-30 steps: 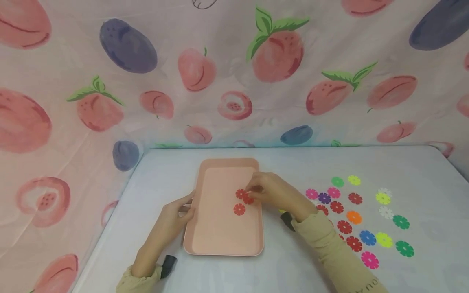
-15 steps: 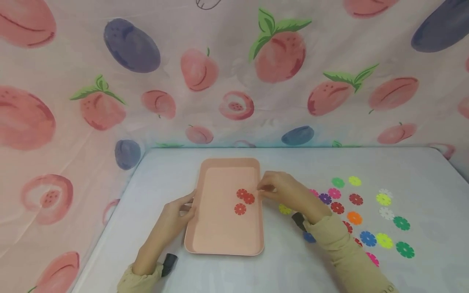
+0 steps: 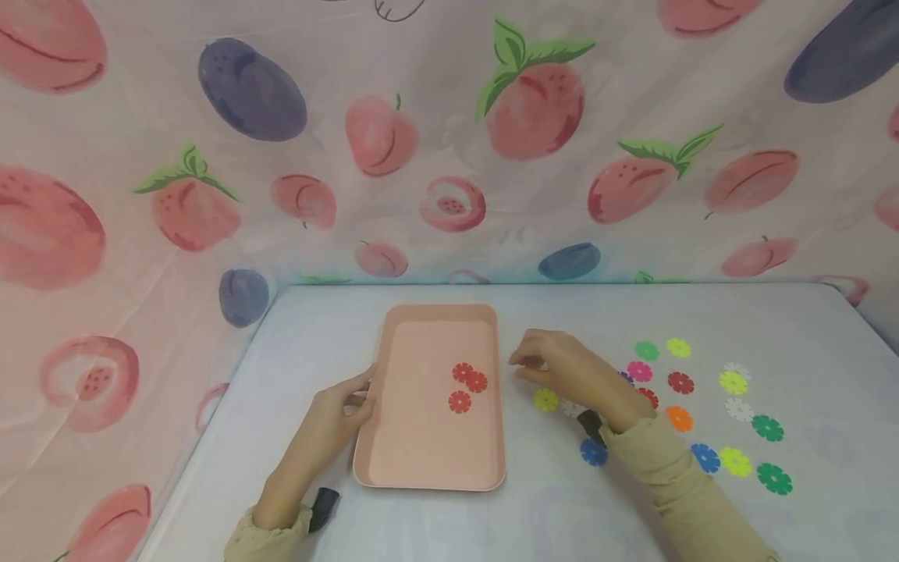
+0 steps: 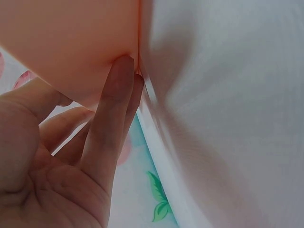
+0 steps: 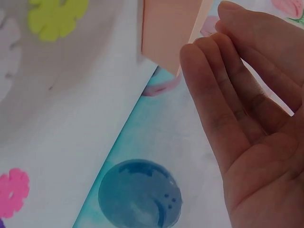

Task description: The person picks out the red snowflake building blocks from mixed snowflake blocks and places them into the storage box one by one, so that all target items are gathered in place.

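Note:
A pink rectangular tray (image 3: 414, 460) stands on the table, with three red notched discs (image 3: 460, 402) lying in its right half; two of them overlap. My left hand (image 3: 330, 417) touches the tray's left side. In the left wrist view its fairly straight fingers (image 4: 114, 95) rest against the outer wall. To the right of the tray, my right hand (image 3: 565, 371) hovers over the table, apart from the rim. Its fingers (image 5: 202, 85) are loosely bent, and nothing shows between them and the thumb. A yellow notched disc (image 3: 545, 400) lies just below this hand.
Several loose notched discs lie on the right of the white table, including an orange disc (image 3: 679, 419), a green disc (image 3: 774, 478) and a blue disc (image 3: 593, 452). My right forearm hides part of the group. A fruit-patterned cloth (image 3: 449, 250) hangs behind the table.
My right hand has let go of a red disc in the tray and moved right, out past the rim. My left hand stays at the tray's left side.

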{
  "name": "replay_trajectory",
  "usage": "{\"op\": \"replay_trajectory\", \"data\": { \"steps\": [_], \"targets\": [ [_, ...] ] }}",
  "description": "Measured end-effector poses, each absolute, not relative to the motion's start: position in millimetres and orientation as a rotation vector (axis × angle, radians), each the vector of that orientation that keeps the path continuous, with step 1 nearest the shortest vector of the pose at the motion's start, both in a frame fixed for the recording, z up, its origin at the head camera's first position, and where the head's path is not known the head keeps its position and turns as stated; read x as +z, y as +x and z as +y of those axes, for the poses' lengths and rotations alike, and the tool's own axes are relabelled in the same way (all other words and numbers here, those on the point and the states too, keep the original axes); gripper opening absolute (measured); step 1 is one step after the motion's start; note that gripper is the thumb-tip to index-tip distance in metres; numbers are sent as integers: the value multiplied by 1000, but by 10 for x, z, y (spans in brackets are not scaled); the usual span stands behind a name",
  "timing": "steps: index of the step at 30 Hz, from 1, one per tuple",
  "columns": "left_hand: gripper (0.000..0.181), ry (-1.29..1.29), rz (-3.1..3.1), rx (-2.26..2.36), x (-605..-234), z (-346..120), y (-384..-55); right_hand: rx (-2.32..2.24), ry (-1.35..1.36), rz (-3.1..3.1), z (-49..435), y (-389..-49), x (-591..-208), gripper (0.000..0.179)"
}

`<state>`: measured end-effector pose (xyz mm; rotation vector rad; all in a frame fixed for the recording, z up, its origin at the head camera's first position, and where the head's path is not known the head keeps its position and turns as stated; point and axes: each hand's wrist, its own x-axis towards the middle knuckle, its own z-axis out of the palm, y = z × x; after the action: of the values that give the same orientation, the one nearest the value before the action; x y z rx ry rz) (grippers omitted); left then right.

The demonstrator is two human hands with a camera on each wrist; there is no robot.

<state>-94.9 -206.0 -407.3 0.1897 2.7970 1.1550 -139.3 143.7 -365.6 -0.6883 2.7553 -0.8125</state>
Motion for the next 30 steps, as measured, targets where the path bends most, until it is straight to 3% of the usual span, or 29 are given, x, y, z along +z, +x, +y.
{"op": "replay_trajectory", "data": {
  "steps": [21,30],
  "targets": [
    [54,195,2809,1141,-4027,-2052,-930,-791,-624,2816,1790,-1324,-3760,22],
    [54,203,2802,1152,-4019,-2056,-927,-795,-732,2861,1975,-1295,-3805,18]
  ]
}}
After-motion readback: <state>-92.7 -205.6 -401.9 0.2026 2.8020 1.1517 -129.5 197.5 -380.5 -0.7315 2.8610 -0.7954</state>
